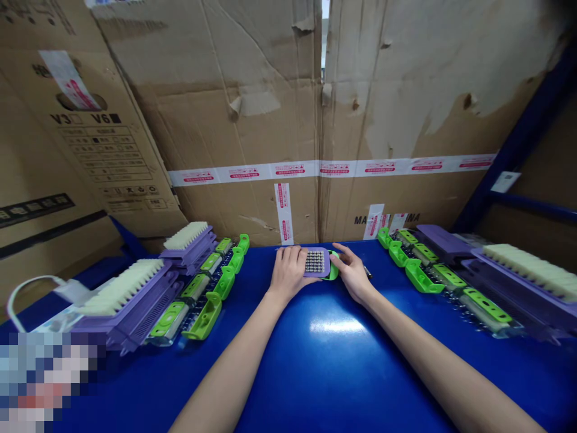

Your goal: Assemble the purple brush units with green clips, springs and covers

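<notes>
A purple plate with rows of small pale knobs (315, 263) lies in the middle, near the cardboard at the back. My left hand (288, 269) is closed over its left end, fingers on top and thumb along the near edge. At the plate's right end sits a bright green curved piece (334, 270). My right hand (354, 273) has its fingertips on this green piece, the index finger stretched out above it. How the green piece and the plate meet is partly hidden by the fingers. A small dark thin object (368, 272) shows beside my right hand.
On the left stand purple blocks with cream bristles (124, 287), clear-and-green parts (169, 319) and green caps (205, 316). Similar green caps (424, 276) and bristled purple blocks (532, 270) line the right. Cardboard (252, 132) walls the back of the blue table (333, 373).
</notes>
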Demonstrator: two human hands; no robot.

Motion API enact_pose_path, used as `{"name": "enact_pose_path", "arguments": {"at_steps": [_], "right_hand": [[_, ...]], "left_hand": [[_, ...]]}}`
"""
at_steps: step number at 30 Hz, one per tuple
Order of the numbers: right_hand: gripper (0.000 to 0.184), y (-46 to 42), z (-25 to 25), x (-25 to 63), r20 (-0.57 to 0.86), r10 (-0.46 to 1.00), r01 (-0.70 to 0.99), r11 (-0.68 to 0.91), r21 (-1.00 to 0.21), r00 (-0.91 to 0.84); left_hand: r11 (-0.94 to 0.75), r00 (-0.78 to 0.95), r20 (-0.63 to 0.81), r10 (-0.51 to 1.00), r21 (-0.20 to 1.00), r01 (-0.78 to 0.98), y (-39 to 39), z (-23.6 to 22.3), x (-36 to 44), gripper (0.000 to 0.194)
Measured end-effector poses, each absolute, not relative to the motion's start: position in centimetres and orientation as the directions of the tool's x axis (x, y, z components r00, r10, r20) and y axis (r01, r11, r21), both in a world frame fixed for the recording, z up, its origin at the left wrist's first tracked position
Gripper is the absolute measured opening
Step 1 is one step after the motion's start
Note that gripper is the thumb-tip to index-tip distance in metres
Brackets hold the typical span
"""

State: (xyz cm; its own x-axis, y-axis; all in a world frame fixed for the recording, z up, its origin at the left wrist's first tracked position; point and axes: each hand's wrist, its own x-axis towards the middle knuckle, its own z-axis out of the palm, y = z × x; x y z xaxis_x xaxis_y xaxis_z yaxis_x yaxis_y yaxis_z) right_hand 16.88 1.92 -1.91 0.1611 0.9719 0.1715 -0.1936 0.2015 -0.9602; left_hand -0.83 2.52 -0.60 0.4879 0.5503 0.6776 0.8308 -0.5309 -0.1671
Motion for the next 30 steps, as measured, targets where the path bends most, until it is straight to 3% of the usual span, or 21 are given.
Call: {"name": "enact_pose_path", "arguments": {"at_steps": [13,23,30], "right_hand": [[0.073,1.51,-1.46,17.05,0.160,0.981,-0.280,0.184,-0.942,0.106],[0.074,1.60,-1.41,17.33,0.200,0.977,-0.224,0.213,-0.951,0.077],[0.062,1.73,-1.45,17.38,0.288,0.951,-0.125,0.301,-0.945,0.113]], "left_hand": [[-0.489,0.497,0.610,0.617,-0.197,0.850,2.29,-0.42,-0.89,0.085],[-0.573,0.542,0.639,0.546,-0.187,0.798,2.38,-0.48,-0.65,0.062],[-0.585,0.538,0.628,0.562,-0.157,0.795,2.09,-0.33,-0.40,0.065]]}}
